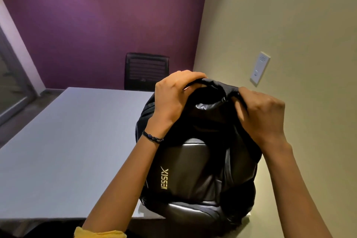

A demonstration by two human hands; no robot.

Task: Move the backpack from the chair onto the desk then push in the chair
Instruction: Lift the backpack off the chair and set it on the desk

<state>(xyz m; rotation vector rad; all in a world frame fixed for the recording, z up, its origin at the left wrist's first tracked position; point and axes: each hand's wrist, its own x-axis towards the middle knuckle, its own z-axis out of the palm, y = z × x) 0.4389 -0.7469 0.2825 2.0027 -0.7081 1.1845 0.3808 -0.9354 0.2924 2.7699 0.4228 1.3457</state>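
Note:
A black backpack (199, 162) with pale lettering on its front fills the lower middle of the view, held up over the near right corner of the grey desk (63, 150). My left hand (173, 98) grips the top of the bag on its left side. My right hand (260, 116) grips the top on the right side. The bag's bottom hangs at the desk's front edge; whether it touches the desk I cannot tell. The chair the bag came from is out of view.
A black chair (146, 71) stands behind the far end of the desk against a purple wall. A cream wall with a white wall plate (259, 67) runs close along the right. A glass panel (11, 83) is at far left.

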